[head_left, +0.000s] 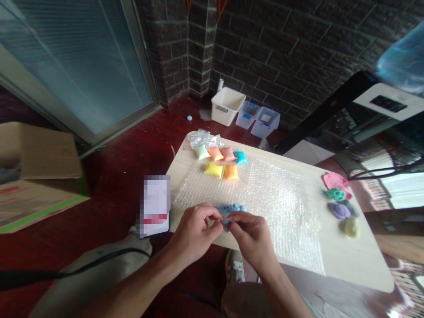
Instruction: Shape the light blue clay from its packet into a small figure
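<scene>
My left hand (202, 226) and my right hand (249, 230) meet near the front edge of the table. Thumbs and forefingers of both are closed in a pinch on a small grey-blue piece (226, 222); the fingers partly hide it, and its exact kind is unclear. Just behind the fingertips lies a lumpy blue clay-like shape (234, 207) on bubble wrap (278, 198). Farther back are several small soft packets, among them a yellow packet (213, 170), an orange packet (231, 172), a teal packet (240, 157) and a pale green packet (202, 152).
Pink (335, 182), green (335, 194), purple (340, 210) and pale yellow (352, 227) clay-like shapes lie at the table's right. Clear plastic bags (203, 139) rest at the back left corner. A blurred-out screen (155, 205) is left of the table; bins (228, 106) stand beyond.
</scene>
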Motion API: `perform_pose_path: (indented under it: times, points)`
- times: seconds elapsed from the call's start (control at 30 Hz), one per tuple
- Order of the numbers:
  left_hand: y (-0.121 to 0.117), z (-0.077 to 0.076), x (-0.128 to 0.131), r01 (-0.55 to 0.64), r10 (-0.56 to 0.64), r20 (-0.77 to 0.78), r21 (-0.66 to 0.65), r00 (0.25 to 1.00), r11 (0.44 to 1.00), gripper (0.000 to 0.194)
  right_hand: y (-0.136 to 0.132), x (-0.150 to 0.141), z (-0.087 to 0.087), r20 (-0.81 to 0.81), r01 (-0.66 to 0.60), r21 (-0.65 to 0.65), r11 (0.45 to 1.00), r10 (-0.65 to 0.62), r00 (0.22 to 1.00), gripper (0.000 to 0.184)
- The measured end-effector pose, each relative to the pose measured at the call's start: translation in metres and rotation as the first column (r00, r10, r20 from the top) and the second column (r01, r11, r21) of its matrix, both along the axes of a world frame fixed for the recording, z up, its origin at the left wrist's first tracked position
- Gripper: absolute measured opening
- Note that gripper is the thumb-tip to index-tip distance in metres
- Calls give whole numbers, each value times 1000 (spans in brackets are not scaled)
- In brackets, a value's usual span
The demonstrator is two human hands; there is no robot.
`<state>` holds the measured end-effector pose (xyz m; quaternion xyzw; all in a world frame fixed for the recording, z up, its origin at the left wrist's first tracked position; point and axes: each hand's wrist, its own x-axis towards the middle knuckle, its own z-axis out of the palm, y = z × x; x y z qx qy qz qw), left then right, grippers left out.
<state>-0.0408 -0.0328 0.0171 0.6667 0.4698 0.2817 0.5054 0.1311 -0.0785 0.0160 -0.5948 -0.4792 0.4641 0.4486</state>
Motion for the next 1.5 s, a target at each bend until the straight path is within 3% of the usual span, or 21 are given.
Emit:
perform_pose_path:
  times: [0.13, 0.3, 0.4, 0.5, 0.7, 0.87, 0.97, 1.07, 1.13, 1.23, 1.4, 1.5]
  points:
    - [0, 2, 2, -23, 25, -64, 24, 998, 999, 8, 1, -5, 0, -266, 38, -157, 987, -80, 961, 7]
    - [2, 1, -2, -37, 36, -85, -3, 996, 999, 9, 2, -12, 6, -521, 70, -264, 962, -203, 829, 21]
    - [4, -3, -6, -17, 16, -10, -78, 1000, 997, 13, 3, -13, 9, -604, 48, -303, 952, -231, 762, 37]
    - [4, -8, -7, 37, 12, 197, -246, 980, 968, 15, 6, -11, 13, -638, -10, -293, 956, -188, 747, 35]
    - [-1, -7, 3, 149, 237, 599, -522, 765, 840, 10, 10, -8, 15, -575, 106, -174, 979, -188, 796, 35]
    - [-7, 0, 11, 271, 352, 714, -601, 605, 752, 4, 6, -13, 16, -597, 83, -90, 992, -120, 793, 38]
    - [-10, 4, 11, 371, 497, 714, -689, 493, 623, 4, 3, -15, 20, -631, 56, -65, 996, -85, 771, 37]
    - [-12, 7, 8, 462, 570, 668, -744, 479, 484, 14, 2, -15, 22, -681, 74, -125, 989, -140, 719, 39]
    - [-12, 8, 6, 502, 533, 666, -745, 522, 439, 19, 1, -15, 21, -726, 98, -181, 979, -200, 658, 42]
    - [-14, 10, 5, 504, 480, 695, -719, 536, 478, 17, 0, -16, 17, -763, 120, -214, 969, -243, 600, 41]
    - [-18, 12, 5, 385, 538, 679, -731, 500, 564, 16, 0, -21, 11, -674, 135, -136, 982, -191, 714, 29]
    - [-21, 12, 2, 506, 408, 752, -654, 518, 563, 17, -1, -22, 16, -681, 113, -133, 985, -173, 711, 30]
